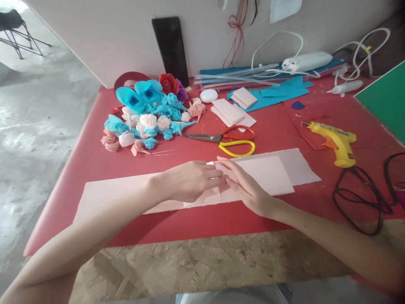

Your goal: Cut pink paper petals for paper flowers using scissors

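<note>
A long strip of pale pink paper (pixel 117 190) lies across the front of the red-covered table, with a shorter pale pink sheet (pixel 268 173) layered over its right part. My left hand (pixel 190 179) rests palm down on the middle of the paper, fingers pointing right and slightly bent; its thumb is hidden. Facing it, my right hand (pixel 248 188) touches the paper on its side, fingers stretched out and thumb apart. The fingertips of both hands meet over the layered paper. Just beyond them lie scissors (pixel 218 138) with one orange and one yellow handle.
Blue, white and pink paper flowers (pixel 148 122) are heaped at the left. Folded pale pink pieces (pixel 229 112) lie behind the scissors. A yellow glue gun (pixel 340 141) with a black cord (pixel 357 202) sits at right. A black phone (pixel 171 48) leans on the wall.
</note>
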Available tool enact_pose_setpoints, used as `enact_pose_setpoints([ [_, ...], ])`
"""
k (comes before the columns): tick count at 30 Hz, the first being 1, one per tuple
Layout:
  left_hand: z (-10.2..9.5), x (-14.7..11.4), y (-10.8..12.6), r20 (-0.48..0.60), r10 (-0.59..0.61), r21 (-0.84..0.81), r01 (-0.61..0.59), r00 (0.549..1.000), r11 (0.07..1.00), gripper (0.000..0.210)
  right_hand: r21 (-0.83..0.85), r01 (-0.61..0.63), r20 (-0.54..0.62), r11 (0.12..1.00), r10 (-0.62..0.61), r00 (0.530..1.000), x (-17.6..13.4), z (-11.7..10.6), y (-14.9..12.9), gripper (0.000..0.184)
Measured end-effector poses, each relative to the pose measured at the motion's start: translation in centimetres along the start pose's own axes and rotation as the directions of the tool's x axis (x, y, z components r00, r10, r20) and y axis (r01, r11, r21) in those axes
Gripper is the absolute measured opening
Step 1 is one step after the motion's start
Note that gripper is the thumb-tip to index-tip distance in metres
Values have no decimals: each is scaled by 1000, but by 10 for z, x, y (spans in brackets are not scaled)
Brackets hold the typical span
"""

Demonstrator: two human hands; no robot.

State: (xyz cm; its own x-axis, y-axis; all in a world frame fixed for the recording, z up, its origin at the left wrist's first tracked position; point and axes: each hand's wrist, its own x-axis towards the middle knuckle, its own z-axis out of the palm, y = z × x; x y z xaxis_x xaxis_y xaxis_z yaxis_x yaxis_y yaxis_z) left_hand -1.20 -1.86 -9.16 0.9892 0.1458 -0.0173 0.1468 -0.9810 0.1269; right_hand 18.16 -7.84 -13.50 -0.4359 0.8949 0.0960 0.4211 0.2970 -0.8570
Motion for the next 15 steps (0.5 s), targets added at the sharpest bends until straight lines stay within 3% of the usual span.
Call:
enact_pose_setpoints([
  [4,-11,-9,0,-32,-45,7,46,998,999,30,-40,50,-1,998,-51,999,1,1,2,42],
  [11,-32,-66,14,-195,-263,27,274,945,961,33,-117,103,9,988,-102,995,0,2,1,41],
  [15,-31,-89,26,-168,-319,40,330,933,943,32,-152,127,17,980,-126,992,1,3,0,39],
])
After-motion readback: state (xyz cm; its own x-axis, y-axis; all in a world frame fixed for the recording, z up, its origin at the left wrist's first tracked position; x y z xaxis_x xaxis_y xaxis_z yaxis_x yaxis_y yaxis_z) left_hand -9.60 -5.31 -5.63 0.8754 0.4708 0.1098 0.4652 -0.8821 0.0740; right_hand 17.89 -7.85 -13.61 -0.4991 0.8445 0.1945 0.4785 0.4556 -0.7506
